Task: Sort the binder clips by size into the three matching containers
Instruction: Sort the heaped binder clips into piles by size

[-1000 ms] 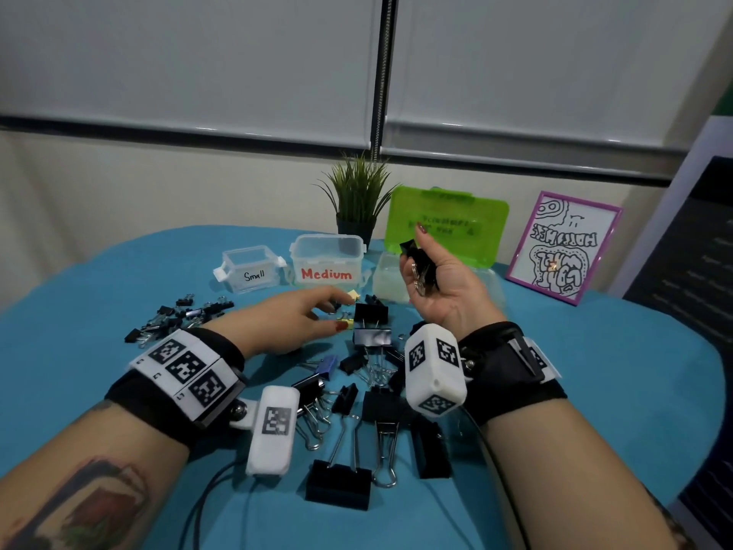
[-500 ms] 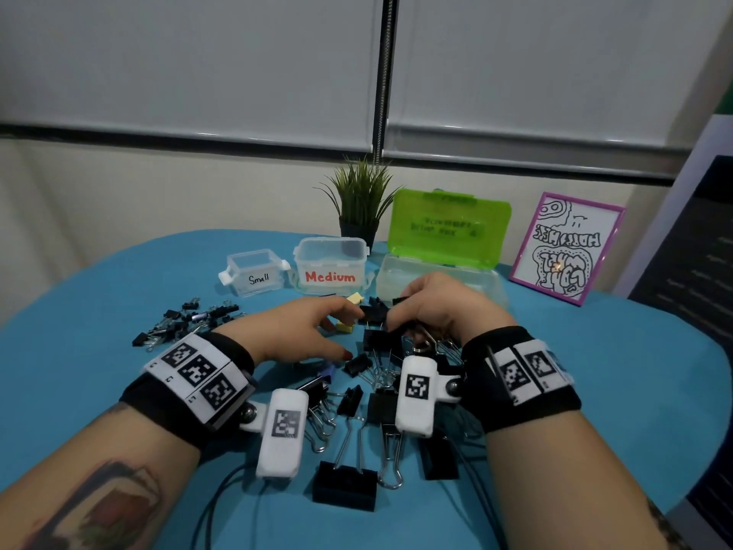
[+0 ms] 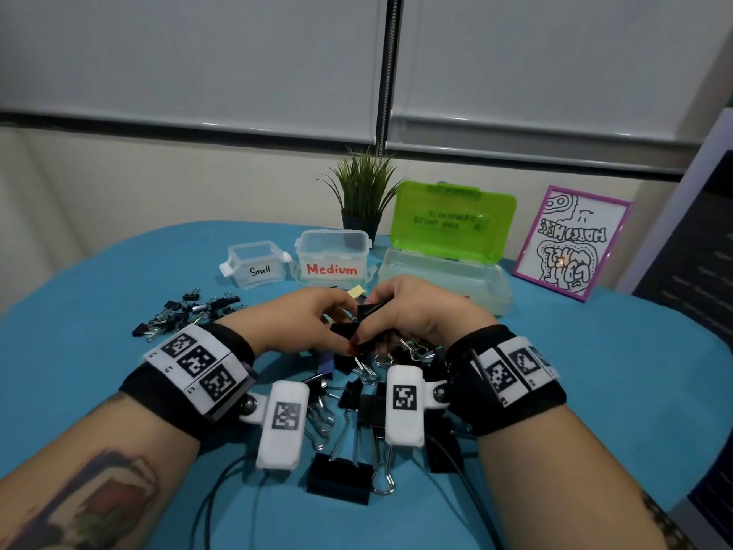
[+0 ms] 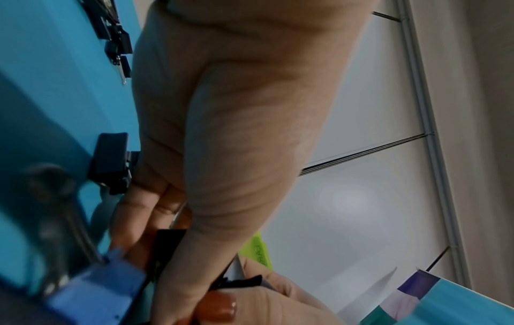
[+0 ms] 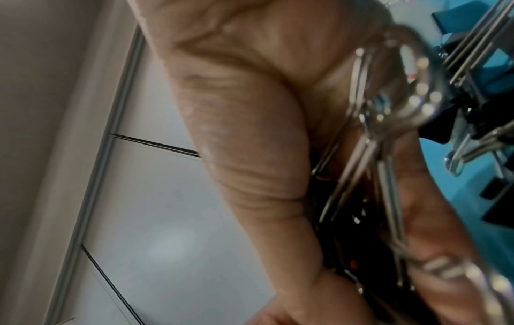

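Both hands meet over the pile of mixed binder clips at the table's middle. My left hand curls its fingers round a black clip; the left wrist view shows that clip between fingers and thumb, above a blue clip. My right hand grips a bunch of black clips, their silver wire handles lying across the palm. Behind the hands stand the "Small" tub, the "Medium" tub and the clear box with an open green lid.
A heap of small clips lies at the left. Large black clips lie near the front edge under my wrists. A potted plant and a purple-framed drawing stand at the back of the blue table.
My right hand, raised palm-up with clips a second ago, has turned over and come down onto the pile. My left hand has shifted right to meet it.
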A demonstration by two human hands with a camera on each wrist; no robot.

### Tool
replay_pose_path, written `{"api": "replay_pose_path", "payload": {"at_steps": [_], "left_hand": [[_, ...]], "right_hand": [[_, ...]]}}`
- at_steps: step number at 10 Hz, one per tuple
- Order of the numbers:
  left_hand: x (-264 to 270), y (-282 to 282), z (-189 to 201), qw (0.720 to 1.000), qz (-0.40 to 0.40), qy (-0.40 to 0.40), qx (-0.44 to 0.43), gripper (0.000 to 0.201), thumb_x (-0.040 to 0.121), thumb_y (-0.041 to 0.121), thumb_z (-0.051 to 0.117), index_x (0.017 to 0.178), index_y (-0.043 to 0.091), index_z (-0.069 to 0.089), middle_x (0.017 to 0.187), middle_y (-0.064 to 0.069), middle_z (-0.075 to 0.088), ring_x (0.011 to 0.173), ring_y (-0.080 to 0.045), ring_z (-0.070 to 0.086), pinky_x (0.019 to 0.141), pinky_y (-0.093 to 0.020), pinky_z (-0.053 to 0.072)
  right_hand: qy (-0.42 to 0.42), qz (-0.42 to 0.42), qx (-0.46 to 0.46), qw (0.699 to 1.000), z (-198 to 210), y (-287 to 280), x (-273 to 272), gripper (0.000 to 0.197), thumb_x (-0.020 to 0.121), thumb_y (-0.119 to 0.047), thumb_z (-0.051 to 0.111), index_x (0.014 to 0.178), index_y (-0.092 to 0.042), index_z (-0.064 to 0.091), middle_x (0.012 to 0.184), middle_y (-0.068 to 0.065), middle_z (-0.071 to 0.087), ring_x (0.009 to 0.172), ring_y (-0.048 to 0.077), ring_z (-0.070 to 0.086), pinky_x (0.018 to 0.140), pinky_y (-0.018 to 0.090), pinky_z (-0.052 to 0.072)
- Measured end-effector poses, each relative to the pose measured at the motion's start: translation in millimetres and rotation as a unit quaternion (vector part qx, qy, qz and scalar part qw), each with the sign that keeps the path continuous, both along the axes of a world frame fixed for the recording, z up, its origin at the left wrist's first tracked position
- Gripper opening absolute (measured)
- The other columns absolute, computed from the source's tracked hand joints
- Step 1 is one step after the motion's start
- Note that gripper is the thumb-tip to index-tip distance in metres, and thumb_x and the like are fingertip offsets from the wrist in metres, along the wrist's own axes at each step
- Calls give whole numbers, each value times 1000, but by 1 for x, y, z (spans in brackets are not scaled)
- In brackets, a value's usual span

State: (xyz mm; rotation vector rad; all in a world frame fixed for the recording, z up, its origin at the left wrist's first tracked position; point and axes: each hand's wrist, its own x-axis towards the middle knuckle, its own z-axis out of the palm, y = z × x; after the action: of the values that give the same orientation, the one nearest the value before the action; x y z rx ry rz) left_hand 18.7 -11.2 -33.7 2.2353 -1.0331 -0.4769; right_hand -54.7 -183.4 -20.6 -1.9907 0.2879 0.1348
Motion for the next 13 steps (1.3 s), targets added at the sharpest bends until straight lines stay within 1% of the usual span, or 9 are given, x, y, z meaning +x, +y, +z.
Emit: {"api": "replay_pose_path", "payload": {"at_steps": [1, 3, 5, 7, 8, 9, 11, 12, 13], "left_hand": [[-3, -1, 5, 1000, 26, 0, -17, 31, 83, 22, 77, 111, 33, 70, 106, 5, 73, 86, -13, 67, 83, -33, 55], [-8, -6, 3, 981, 106, 118, -109, 29, 86, -5, 66, 106, 14, 76, 76, -3, 76, 51, -2, 59, 49, -12, 45], [-15, -18, 1, 931, 124, 232, -252, 31, 87, -14, 60, 111, 4, 68, 106, -27, 71, 83, -24, 66, 68, -22, 59], [-26, -40, -4, 883, 145, 293, -336, 24, 88, -17, 57, 98, 4, 65, 93, -23, 73, 71, -20, 74, 64, -21, 61], [-30, -44, -4, 886, 131, 294, -334, 23, 87, -16, 59, 100, 3, 64, 99, -27, 72, 80, -25, 74, 67, -22, 61], [-32, -42, -3, 887, 123, 292, -335, 21, 87, -15, 60, 95, 4, 62, 95, -26, 73, 78, -24, 74, 66, -22, 61], [-31, -36, -4, 882, 131, 296, -343, 21, 88, -17, 58, 89, 4, 58, 73, -12, 75, 62, -14, 73, 53, -17, 57], [-29, -36, -4, 880, 137, 295, -346, 21, 87, -16, 60, 90, 5, 58, 83, -18, 73, 64, -16, 73, 55, -18, 58], [-27, -36, -4, 877, 139, 293, -356, 22, 86, -15, 62, 91, 6, 57, 93, -23, 70, 68, -20, 73, 58, -20, 60]], "right_hand": [[-34, -14, 48, 998, 4, -3, -4, 36, 65, 10, 86, 89, -4, 62, 67, 16, 67, 44, 22, 61, 46, 26, 52], [-162, -174, 209, 948, 16, -26, -7, 35, 72, -6, 86, 93, -6, 59, 73, 11, 72, 54, 18, 64, 45, 23, 49], [-258, -398, 191, 860, 9, -94, -6, 38, 84, -15, 78, 113, -11, 54, 108, 19, 66, 73, 24, 60, 54, 29, 46], [-229, -563, 149, 780, -11, -153, -27, 16, 78, -9, 58, 91, -18, 55, 115, 12, 65, 74, 26, 58, 56, 30, 44], [-200, -597, 93, 771, -19, -163, -42, 24, 91, -12, 50, 111, -6, 62, 122, 9, 62, 93, 32, 60, 75, 36, 47], [-171, -559, 54, 809, -32, -169, -50, 42, 89, -21, 50, 124, -2, 62, 126, 20, 64, 114, 39, 62, 97, 46, 53], [-105, -580, -64, 805, -15, -143, -55, 42, 91, -16, 46, 131, -22, 58, 151, 10, 42, 148, 36, 18, 120, 54, 19], [-220, -536, -108, 808, -7, -125, -47, 36, 88, -13, 56, 123, -20, 61, 139, 8, 52, 138, 30, 37, 111, 44, 35], [-339, -370, -15, 865, 0, -97, -37, 18, 87, -7, 66, 105, -12, 68, 107, 7, 69, 105, 24, 65, 89, 36, 54]]}}
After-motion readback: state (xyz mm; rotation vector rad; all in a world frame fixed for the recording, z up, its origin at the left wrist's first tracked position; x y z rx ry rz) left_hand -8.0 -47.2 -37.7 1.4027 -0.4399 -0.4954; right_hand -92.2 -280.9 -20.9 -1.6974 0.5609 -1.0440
